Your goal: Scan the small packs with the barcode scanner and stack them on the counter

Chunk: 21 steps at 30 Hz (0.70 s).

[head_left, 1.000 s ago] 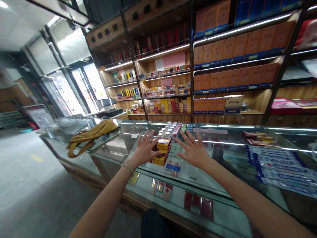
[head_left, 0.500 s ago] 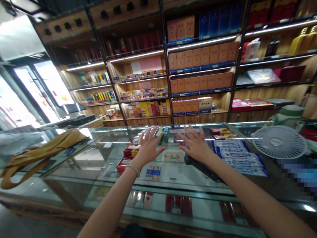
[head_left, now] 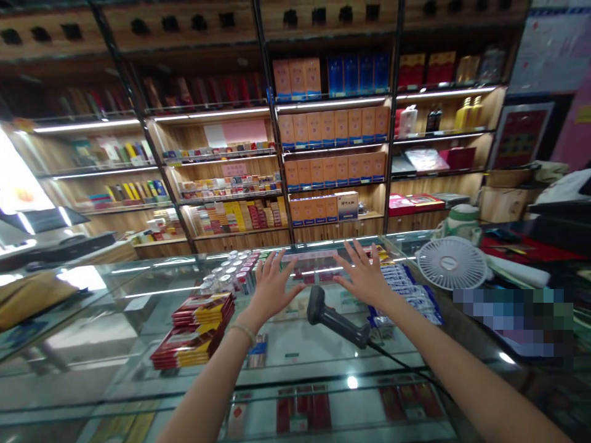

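Both hands reach forward above a glass display counter, palms down. My left hand (head_left: 272,288) has its fingers spread and holds nothing; a pale band circles its wrist. To its left lie stacks of red and yellow packets (head_left: 196,329), with cans (head_left: 231,271) just behind. My right hand (head_left: 364,275) is also spread and holds nothing, near the blue and white packets (head_left: 410,292), which its wrist partly covers. Between and below the hands, a black handheld scanner (head_left: 339,323) lies on the glass, its cable running to the lower right.
A white round fan (head_left: 450,263) stands on the right, with a green and white jug (head_left: 463,221) behind it. A mustard cloth bag (head_left: 34,298) lies at the left. Lit shelves with orange boxes (head_left: 314,128) line the back wall. Flat packs show under the glass (head_left: 295,375).
The view has turned to the right, so shelves and counter goods appear further left. The scanner, earlier mostly behind my right hand and forearm, now shows almost fully. Both hands stay spread.
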### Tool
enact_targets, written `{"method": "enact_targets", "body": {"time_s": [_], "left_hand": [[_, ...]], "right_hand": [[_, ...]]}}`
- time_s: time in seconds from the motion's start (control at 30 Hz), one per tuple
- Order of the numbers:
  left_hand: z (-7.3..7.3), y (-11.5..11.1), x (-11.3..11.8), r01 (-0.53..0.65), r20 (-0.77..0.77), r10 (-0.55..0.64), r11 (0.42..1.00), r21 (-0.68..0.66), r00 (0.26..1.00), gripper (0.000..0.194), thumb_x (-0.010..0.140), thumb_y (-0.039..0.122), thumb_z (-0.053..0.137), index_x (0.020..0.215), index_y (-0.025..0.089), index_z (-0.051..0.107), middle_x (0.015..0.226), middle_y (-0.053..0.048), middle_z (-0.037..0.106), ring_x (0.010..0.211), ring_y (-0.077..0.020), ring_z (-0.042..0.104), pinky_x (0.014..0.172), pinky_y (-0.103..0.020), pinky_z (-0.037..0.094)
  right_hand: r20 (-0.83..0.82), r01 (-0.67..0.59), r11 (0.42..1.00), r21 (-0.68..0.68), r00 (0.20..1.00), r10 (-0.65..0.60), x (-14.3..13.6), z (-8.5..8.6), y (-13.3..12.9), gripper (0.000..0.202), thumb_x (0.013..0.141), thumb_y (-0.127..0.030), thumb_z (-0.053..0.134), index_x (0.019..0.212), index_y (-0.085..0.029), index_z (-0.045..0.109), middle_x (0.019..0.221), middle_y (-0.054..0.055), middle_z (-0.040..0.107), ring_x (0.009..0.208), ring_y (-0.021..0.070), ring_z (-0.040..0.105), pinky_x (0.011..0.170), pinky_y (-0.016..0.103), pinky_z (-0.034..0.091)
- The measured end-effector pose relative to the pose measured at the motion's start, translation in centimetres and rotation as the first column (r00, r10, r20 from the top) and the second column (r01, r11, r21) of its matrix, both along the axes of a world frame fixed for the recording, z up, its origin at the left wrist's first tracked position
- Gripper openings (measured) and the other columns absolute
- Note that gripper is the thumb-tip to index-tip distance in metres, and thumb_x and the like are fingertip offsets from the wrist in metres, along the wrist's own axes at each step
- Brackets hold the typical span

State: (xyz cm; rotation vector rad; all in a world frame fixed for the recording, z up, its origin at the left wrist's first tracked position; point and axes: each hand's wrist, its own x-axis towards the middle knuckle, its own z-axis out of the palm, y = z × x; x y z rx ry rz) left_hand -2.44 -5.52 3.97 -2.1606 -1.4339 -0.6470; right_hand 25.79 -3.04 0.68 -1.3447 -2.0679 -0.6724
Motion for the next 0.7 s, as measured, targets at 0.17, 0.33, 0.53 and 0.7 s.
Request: {"method": "enact_targets", "body": {"time_s": [0.17, 0.33, 0.53, 0.7], "left_hand": [[-0.2, 1.1, 1.8, 0.012, 0.014, -0.011, 0.999, -0.041, 1.0, 0.065, 0.092, 0.059, 0.057, 0.15, 0.032, 0.049, 0.162, -0.014, 0.036, 0.151, -0.0376, 0.027, 0.121, -0.065, 0.02], [-0.3, 2.3, 4.3, -0.009, 0.054, 0.01, 1.0, -0.022, 0.999, 0.063, 0.091, 0.06, 0.058, 0.147, 0.033, 0.053, 0.163, -0.014, 0.035, 0.15, -0.0397, 0.028, 0.121, -0.067, 0.017], [0.8, 4.2, 8.1, -0.027, 0.116, 0.029, 0.999, -0.019, 0.993, 0.065, 0.09, 0.061, 0.057, 0.148, 0.03, 0.052, 0.165, -0.014, 0.031, 0.152, -0.0401, 0.023, 0.12, -0.066, 0.02], [1.9, 6.1, 11.7, -0.034, 0.152, 0.045, 0.997, -0.074, 0.987, 0.068, 0.09, 0.065, 0.055, 0.148, 0.03, 0.052, 0.164, -0.014, 0.032, 0.152, -0.0384, 0.024, 0.12, -0.064, 0.023]], "right_hand": [[-0.011, 0.071, 0.997, -0.02, 0.997, -0.071, 2.7, 0.3, 0.4, 0.057, 0.099, -0.062, 0.042, 0.147, -0.033, 0.052, 0.165, 0.011, 0.034, 0.153, 0.034, 0.023, 0.121, 0.066, 0.002], [-0.026, 0.152, 0.988, -0.013, 0.988, -0.152, 5.3, 0.6, 1.2, 0.057, 0.099, -0.062, 0.042, 0.148, -0.033, 0.051, 0.166, 0.011, 0.032, 0.154, 0.0335, 0.021, 0.12, 0.066, 0.003], [-0.056, 0.222, 0.975, -0.002, 0.973, -0.222, 8.0, 1.5, 3.3, 0.061, 0.098, -0.063, 0.043, 0.149, -0.032, 0.049, 0.167, 0.011, 0.028, 0.154, 0.0352, 0.018, 0.12, 0.067, 0.002], [-0.068, 0.271, 0.962, -0.021, 0.96, -0.272, 10.0, 2.2, 5.3, 0.058, 0.099, -0.062, 0.041, 0.145, -0.031, 0.054, 0.168, 0.012, 0.026, 0.155, 0.0354, 0.016, 0.119, 0.069, 0.001]]}}
